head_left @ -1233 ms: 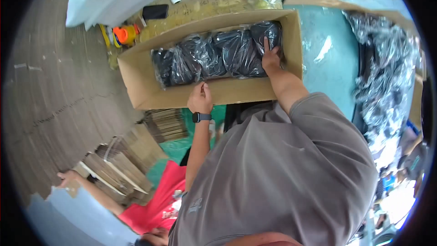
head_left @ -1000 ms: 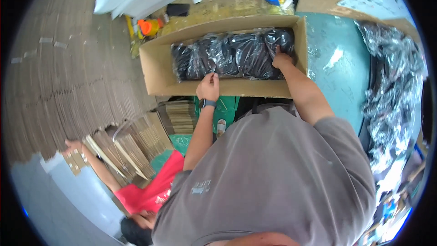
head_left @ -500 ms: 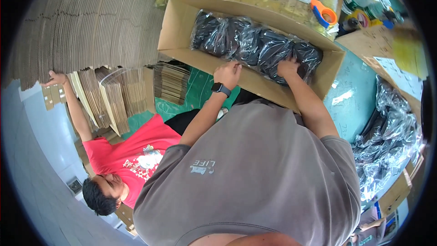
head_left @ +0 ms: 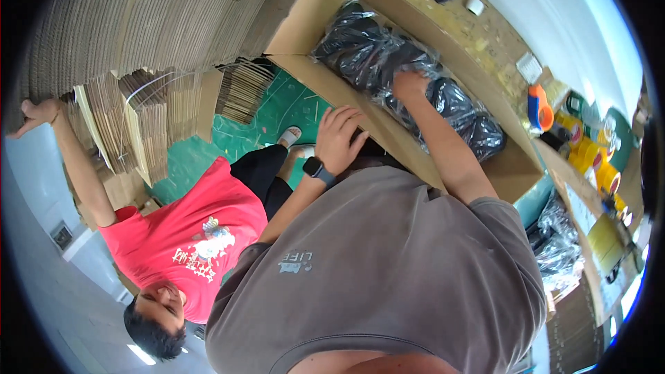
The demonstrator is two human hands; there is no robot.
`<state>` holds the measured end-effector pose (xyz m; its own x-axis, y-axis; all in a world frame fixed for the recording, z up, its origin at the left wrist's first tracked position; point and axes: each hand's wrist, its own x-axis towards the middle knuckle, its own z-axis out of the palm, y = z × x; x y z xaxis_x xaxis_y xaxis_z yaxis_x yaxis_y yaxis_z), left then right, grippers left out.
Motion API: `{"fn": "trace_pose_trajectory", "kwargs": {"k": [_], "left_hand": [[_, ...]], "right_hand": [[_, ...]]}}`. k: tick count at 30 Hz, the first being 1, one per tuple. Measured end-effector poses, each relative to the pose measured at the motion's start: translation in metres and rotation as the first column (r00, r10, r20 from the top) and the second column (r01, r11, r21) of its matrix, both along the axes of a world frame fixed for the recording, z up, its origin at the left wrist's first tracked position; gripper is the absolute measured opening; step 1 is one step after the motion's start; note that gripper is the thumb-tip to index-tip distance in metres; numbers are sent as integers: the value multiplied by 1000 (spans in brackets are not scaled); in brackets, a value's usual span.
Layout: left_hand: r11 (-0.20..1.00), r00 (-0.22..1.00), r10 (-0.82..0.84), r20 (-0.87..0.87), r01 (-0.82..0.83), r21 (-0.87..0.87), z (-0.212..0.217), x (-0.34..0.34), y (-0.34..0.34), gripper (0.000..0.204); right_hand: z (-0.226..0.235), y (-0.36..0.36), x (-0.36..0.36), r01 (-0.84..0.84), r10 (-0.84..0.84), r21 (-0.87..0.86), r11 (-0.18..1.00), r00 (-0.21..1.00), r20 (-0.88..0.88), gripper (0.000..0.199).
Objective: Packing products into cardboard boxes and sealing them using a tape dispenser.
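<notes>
At the far left a co-worker in a red shirt (head_left: 185, 239) stretches an arm up to the stacks of flattened cardboard (head_left: 149, 114) that lean beside the green floor (head_left: 277, 111). Further right, the person's left hand (head_left: 339, 140) — a dark watch (head_left: 316, 168) on its wrist — lies with fingers spread and apart on the near wall of the open cardboard box (head_left: 325, 79), clamped on nothing. The box holds black items in clear plastic bags (head_left: 367, 52), packed in a row along its length. The right hand (head_left: 409, 84) presses down on the bags near the middle of the box; whether its fingers grip the plastic cannot be told. Beyond the box, at the right — an orange tape dispenser (head_left: 539, 107) and yellow tape rolls (head_left: 589, 156) sit on the table.
</notes>
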<state>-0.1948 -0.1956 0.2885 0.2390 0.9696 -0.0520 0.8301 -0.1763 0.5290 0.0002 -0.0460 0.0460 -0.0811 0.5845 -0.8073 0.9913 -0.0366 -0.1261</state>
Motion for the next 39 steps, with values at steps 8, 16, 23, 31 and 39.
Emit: {"fn": "trace_pose_trajectory", "kwargs": {"k": [8, 16, 23, 31, 39], "left_hand": [[999, 975, -34, 220, 25, 46, 53, -20, 138, 33], [575, 684, -694, 226, 337, 745, 175, 197, 395, 25], [508, 696, -683, -222, 671, 540, 144, 329, 536, 23], [482, 455, -873, 174, 756, 443, 115, 352, 633, 34], [495, 764, -639, 83, 327, 805, 103, 321, 330, 32]], "right_hand": [[1, 50, -59, -324, 366, 207, 923, 905, -217, 59], [182, -25, 69, 420, -129, 324, 847, 756, -642, 63], [270, -215, 168, 866, -680, 447, 225, 468, -565, 60], [262, -427, 171, 832, -895, 533, -156, 110, -432, 64], [211, -530, 199, 712, -917, 650, -263, 26, -399, 56]]}}
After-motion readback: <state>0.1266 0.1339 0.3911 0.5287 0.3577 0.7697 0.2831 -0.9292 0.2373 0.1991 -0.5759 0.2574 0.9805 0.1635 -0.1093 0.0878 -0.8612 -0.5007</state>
